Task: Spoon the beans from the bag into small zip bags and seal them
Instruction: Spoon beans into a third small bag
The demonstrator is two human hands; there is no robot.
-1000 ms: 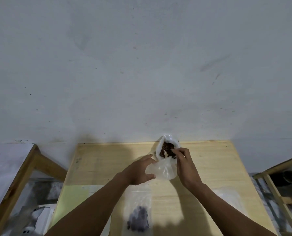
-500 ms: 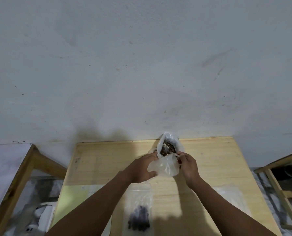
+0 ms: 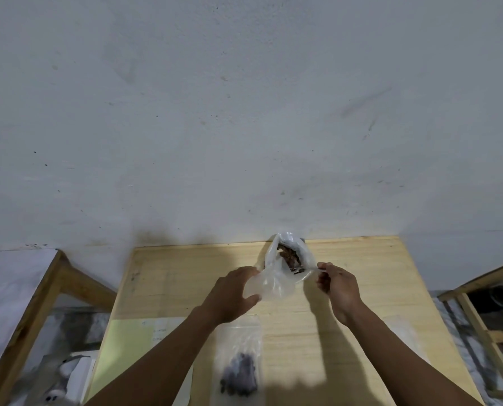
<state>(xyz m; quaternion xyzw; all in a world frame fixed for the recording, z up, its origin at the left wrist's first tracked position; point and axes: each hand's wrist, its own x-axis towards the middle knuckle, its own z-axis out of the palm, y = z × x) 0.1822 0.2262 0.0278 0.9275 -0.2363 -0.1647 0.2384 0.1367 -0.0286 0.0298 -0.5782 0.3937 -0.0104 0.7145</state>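
progress: one zip bag (image 3: 238, 367) filled on the tabletop (image 3: 185, 276); left hand (image 3: 232, 291) and right hand (image 3: 336, 284) each grip the bag (image 3: 273, 282), spreading it open.

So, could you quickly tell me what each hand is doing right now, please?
Left hand: closed on the left side of the bean bag.
Right hand: fingers pinched on the bag's right rim, pulling it open.

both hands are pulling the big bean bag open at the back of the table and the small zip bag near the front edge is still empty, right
Not quite: the head view shows the small zip bag already holds dark beans. The rest stands: the left hand and right hand spread the big bean bag.
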